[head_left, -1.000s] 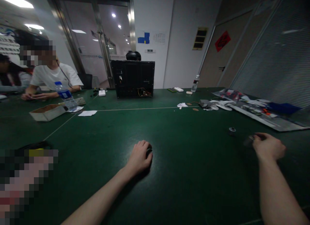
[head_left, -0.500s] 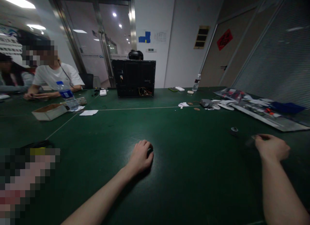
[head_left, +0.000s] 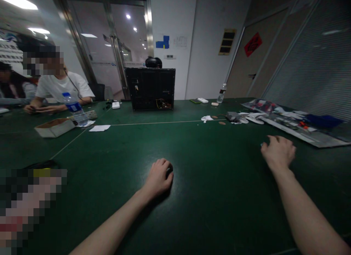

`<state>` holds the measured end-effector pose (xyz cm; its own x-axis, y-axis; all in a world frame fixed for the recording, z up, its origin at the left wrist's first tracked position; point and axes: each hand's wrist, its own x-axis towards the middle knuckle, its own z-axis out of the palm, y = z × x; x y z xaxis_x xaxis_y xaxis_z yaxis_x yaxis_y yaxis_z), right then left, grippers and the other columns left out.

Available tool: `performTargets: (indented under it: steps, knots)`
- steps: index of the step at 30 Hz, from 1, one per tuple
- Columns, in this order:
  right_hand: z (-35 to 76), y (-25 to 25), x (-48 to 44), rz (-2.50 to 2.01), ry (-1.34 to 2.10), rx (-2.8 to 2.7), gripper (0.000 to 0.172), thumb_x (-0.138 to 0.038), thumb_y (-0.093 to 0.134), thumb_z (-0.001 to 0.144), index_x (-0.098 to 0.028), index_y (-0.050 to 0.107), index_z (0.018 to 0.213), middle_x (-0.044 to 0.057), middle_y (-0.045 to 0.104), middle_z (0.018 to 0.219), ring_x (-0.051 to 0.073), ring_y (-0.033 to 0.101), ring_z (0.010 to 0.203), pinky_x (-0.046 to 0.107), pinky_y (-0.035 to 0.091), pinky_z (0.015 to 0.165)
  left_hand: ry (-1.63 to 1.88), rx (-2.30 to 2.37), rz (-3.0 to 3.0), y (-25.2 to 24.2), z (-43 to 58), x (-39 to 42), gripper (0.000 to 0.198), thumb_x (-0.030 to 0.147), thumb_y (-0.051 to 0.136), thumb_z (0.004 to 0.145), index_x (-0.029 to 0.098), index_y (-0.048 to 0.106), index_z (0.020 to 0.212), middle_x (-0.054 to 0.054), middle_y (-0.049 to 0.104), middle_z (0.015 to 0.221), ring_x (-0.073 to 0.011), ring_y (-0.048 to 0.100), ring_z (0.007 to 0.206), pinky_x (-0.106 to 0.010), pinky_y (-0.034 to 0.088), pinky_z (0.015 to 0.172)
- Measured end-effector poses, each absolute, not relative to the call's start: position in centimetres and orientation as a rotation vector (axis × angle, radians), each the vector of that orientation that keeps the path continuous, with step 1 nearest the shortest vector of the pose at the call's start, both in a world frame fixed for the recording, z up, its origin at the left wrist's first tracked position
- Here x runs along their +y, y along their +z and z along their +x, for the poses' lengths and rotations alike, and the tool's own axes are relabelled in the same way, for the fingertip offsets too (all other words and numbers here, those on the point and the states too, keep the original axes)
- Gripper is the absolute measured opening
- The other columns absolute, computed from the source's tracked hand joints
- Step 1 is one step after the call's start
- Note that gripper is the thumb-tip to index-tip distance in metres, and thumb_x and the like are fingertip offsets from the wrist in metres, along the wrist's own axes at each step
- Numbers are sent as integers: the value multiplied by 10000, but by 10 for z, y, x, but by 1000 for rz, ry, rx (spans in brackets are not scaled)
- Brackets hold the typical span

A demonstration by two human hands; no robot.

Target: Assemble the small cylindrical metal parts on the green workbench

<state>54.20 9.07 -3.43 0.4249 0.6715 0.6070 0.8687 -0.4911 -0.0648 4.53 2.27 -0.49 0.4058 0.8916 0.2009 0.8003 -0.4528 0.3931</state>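
Note:
My left hand (head_left: 161, 176) rests on the green tabletop (head_left: 192, 203) near the middle, its fingers curled round a small black object (head_left: 169, 170). Most of that object is covered by the fingers, so its kind does not show. Farther out on the right, my right hand (head_left: 279, 152) is low over the table with bent fingers. A sliver of a small dark object (head_left: 261, 145) shows at its fingertips. The palm side is hidden, and I cannot make out what else the fingers hold.
Beyond my right hand lies a board (head_left: 307, 132) with assorted parts. A black monitor-like case (head_left: 152, 88) stands at the back. Leftward are an open box (head_left: 55, 127), white paper (head_left: 100, 128), a blue-capped bottle (head_left: 75, 108) and a seated person (head_left: 65, 88). Another bottle (head_left: 221, 93) stands at the back right.
My right hand has moved left and slightly farther away, over the small dark round object that lay uncovered before. The blurred thing at its fingers no longer shows. My left hand keeps its place.

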Motion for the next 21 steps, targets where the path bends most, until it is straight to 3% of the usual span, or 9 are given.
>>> performTargets:
  steps: [2,7,11,14,21]
  knots:
    - [521,-34,100,-2262,-726,-1396,403,-298,368,874,-142,524,1212,178,433,1266,305,359,1152,409,318,859,551,1500,2417,-4,46,23,151,246,499,821,200,596,927,-77,576,1008,-243,520,974,-372,411,859]
    - [519,-52,106,-2330,-554,-1386,447,-211,407,840,-90,475,1265,263,293,1341,362,309,1205,427,315,822,560,1488,2421,-4,45,22,153,251,486,827,197,593,923,-82,578,1006,-250,521,968,-387,411,860]
    - [534,-62,102,-2363,-415,-1395,476,-180,443,792,-78,500,1254,286,380,1230,342,471,1025,402,340,705,585,1465,2425,-4,44,21,147,249,494,827,201,594,923,-84,581,1011,-254,519,974,-396,411,864]
    - [538,-61,99,-2343,-358,-1414,470,-172,451,776,-89,537,1231,266,433,1162,308,512,919,379,350,650,600,1466,2416,-5,43,21,142,246,497,827,201,595,919,-82,582,1008,-251,518,970,-393,408,866]
    - [508,-47,105,-2192,-402,-1473,405,-156,399,827,-154,605,1176,178,488,1155,267,521,961,347,424,713,600,1468,2448,-7,42,22,139,233,496,820,195,595,910,-84,575,1004,-249,515,968,-379,407,850]
